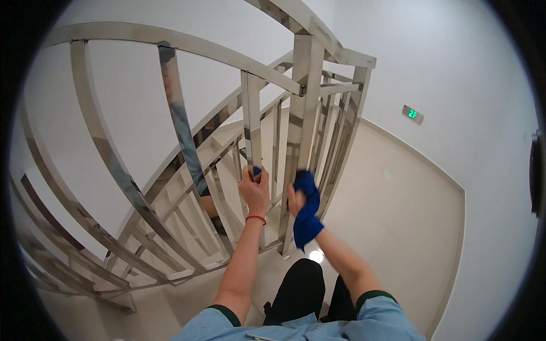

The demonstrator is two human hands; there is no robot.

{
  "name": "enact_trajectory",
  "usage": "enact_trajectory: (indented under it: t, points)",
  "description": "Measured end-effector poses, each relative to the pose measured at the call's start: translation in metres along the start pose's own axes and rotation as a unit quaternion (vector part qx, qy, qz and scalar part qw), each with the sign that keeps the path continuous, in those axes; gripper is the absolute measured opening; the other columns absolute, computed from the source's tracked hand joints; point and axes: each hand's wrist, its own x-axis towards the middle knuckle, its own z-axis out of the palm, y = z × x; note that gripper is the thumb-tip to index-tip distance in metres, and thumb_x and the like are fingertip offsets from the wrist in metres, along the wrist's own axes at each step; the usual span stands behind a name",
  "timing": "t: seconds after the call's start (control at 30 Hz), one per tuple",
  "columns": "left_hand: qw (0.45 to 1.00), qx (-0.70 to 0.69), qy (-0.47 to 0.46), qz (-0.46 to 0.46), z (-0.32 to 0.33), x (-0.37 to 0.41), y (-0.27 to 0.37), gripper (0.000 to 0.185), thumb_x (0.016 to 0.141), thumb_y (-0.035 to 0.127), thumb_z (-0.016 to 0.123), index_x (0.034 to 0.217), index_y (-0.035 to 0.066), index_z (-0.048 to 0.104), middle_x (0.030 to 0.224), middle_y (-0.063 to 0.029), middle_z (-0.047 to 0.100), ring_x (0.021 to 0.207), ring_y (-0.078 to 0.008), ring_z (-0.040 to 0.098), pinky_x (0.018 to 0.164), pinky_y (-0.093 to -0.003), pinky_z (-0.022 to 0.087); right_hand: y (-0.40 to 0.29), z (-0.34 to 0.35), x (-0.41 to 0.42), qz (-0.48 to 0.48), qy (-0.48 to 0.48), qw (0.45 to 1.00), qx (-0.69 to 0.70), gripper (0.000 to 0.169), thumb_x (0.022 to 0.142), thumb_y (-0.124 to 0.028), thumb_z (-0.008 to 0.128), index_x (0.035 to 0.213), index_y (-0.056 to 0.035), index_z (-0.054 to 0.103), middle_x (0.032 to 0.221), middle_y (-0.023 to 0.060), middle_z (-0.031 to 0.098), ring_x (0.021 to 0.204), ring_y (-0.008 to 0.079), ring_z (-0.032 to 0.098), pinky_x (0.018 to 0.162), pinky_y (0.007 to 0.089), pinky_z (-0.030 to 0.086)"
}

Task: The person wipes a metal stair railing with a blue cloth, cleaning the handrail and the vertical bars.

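My left hand (254, 192), with a red cord around its wrist, is closed about a square stainless-steel baluster (251, 115). A dark blue patch shows between thumb and fingers there; whether it is cloth or a reflection I cannot tell. To the right, my slightly blurred right hand (295, 202) grips a blue cloth (309, 219) against the thick steel corner post (298, 128). Part of the cloth hangs down over the right wrist. The fingers on the post's far side are hidden.
A steel handrail (179, 37) curves across the upper left, above several balusters. Beyond the railing, stairs (179, 226) descend. A pale tiled floor (396, 213) extends rightward to a white wall (460, 76) with a lit floor sign (412, 114). My dark-trousered leg (296, 290) is close below.
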Motion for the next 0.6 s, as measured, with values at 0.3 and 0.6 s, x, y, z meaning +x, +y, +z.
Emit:
enact_trajectory:
  t: [0.3,0.6]
  points:
    - [1.000,0.003,-0.009,0.019,0.009,-0.004,-0.003,0.021,0.092,0.012,0.064,0.079,0.002,0.050,0.059,0.0014,0.048,0.053,-0.0059,0.040,0.051,-0.0249,0.036,-0.076,-0.097,0.212,0.018,0.152,0.976,0.153,0.031,0.100,-0.032,0.055,0.093,-0.0036,0.064,0.084,0.0057,0.063,0.080,0.0158,0.054,0.079,0.0299,0.044]
    - [0.999,-0.033,0.013,-0.021,0.039,-0.011,0.018,0.019,0.091,0.014,0.066,0.086,0.000,0.055,0.060,0.0019,0.053,0.054,-0.0034,0.045,0.050,-0.0209,0.038,0.202,0.043,-0.058,0.466,0.018,0.627,0.623,0.040,0.098,-0.020,0.058,0.133,-0.0033,0.053,0.124,0.0102,0.061,0.110,0.0222,0.058,0.095,0.0316,0.046]
